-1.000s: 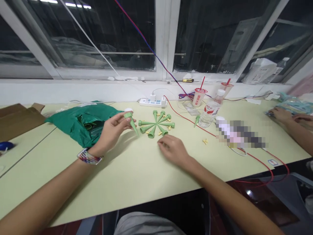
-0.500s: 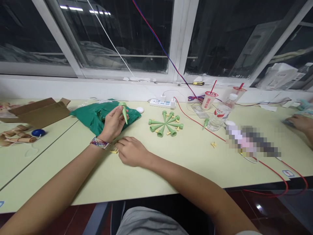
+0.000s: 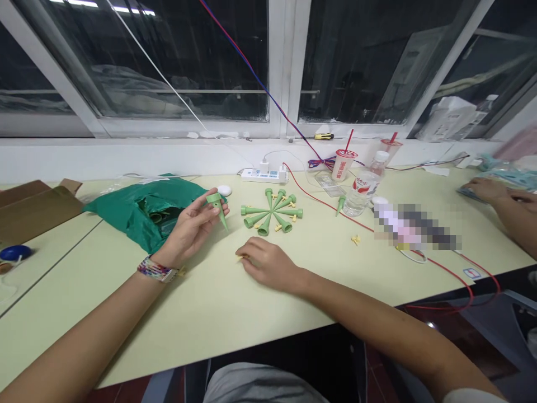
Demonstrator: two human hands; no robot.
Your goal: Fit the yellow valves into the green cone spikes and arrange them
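Between the fingers of my left hand (image 3: 188, 226) is a green plastic watering spike (image 3: 217, 210), its wide end up and its point down to the right. My right hand (image 3: 268, 263) pinches a small yellow valve (image 3: 240, 257) just over the table. Beyond it several green spikes (image 3: 264, 225) lie in a ring with their points together, most with a yellow valve at the side. More yellow pieces (image 3: 181, 272) show by my left wrist. Farther right lie a loose yellow cluster (image 3: 356, 240) and one separate green spike (image 3: 340, 205).
A torn green bag (image 3: 126, 207) and a cardboard box (image 3: 37, 210) stand at the left, near a blue ball (image 3: 15, 253). At the back are a power strip (image 3: 265, 176), a water bottle (image 3: 364, 187) and a cup (image 3: 344, 165). Another person's hand (image 3: 486, 189) rests far right.
My right hand has moved right, away from my left wrist, with a yellow valve in its fingers. The left hand still holds the spike, now turned slightly. The view has shifted right.
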